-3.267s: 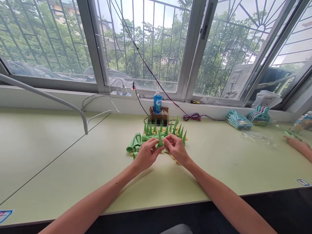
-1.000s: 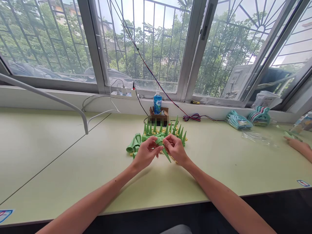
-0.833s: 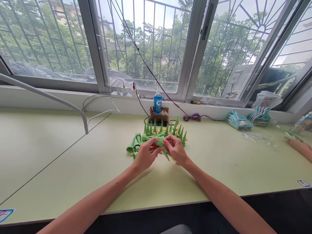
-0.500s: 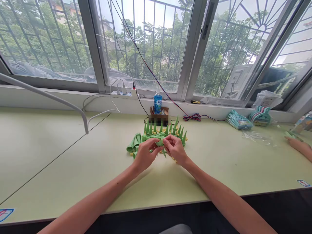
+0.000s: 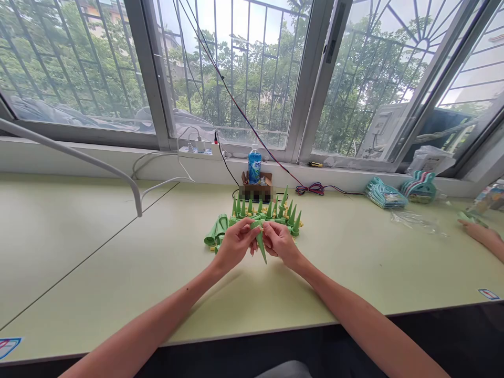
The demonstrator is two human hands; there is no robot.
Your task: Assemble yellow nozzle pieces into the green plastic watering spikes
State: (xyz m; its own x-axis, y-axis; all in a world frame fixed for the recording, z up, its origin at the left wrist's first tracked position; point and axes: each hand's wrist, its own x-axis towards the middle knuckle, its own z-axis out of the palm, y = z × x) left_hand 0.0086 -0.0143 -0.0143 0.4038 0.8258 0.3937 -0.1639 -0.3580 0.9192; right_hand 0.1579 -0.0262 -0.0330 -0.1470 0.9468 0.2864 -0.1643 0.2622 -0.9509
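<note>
A green plastic watering spike [image 5: 260,245] hangs tip-down and slightly to the right between my hands, above the table. My left hand [image 5: 237,242] is closed around its wide upper end. Close against its right side, my right hand [image 5: 280,240] is pinched, with a small yellowish piece just showing at the fingertips; the rest of it is hidden. Behind my hands stand several green spikes [image 5: 292,216] with small yellow parts on them. More hollow green cones [image 5: 211,234] lie to the left of my left hand, open ends toward me.
A blue-labelled bottle [image 5: 254,166] stands with a small brown box [image 5: 268,181] by the window sill. Coiled cable [image 5: 313,189] and teal hangers [image 5: 386,194] lie to the right. A white tube [image 5: 98,160] arches over the left side. Another person's hand [image 5: 474,230] is at far right.
The spike has turned in my hands: its open rim faced me before, and now its long cone shows, pointing down toward me. My right fingers stay at its side.
</note>
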